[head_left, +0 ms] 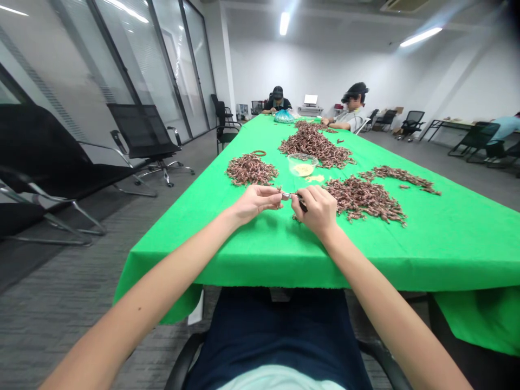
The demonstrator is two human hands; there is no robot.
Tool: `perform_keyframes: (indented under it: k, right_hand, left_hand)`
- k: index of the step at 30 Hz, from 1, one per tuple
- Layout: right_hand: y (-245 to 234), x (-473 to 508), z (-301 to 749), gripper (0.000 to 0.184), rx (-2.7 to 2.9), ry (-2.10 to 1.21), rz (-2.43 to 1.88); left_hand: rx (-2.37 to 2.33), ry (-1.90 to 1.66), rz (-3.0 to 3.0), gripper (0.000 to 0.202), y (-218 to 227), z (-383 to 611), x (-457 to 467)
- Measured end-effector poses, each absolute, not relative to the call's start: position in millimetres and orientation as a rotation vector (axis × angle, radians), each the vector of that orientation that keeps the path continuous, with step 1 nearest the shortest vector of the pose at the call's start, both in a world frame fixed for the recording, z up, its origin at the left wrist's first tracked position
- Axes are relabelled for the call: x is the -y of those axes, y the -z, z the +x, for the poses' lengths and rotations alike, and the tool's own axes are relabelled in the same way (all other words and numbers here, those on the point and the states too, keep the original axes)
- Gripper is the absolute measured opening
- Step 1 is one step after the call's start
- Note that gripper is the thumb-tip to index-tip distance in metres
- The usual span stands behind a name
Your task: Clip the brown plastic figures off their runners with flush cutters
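Above the near part of the green table, my left hand pinches a small brown knobbly piece between thumb and fingers. My right hand is wrapped round the dark handle of a small metal-tipped hand tool; its exact kind is unclear. The metal tip meets the piece at my left fingertips. Beyond my left hand lies a small heap of similar brown pieces. A wider heap spreads just right of my right hand. Between them stands a clear plastic bowl with pale yellow bits in it.
A green cloth covers the long table. Farther back lie a large brown heap, a brown ring and a blue-green bag. Two people sit at the far part. Black chairs stand at the left.
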State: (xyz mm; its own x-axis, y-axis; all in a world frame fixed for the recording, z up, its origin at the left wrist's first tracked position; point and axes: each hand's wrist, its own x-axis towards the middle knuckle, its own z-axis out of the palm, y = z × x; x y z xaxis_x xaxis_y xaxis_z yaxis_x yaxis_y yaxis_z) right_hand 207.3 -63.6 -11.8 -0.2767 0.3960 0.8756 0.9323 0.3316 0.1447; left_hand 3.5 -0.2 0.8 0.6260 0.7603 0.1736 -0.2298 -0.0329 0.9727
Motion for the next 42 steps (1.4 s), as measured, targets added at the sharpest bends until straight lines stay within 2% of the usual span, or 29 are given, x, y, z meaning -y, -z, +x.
perform_keyframes:
  k: [10, 23, 42]
  right_hand:
    - [15, 63, 207, 0.029, 1.822, 0.821, -1.201]
    - [16, 60, 203, 0.036, 1.757, 0.57, -1.271]
    - [14, 61, 203, 0.032, 1.735, 0.453, -1.252]
  left_hand:
    - [-0.494, -0.868, 1.427, 0.036, -2, 4, 1]
    - [-0.548, -0.995, 1.526, 0.043, -10, 8, 11]
    - [-0.548, -0.991, 1.548, 0.043, -6, 8, 7]
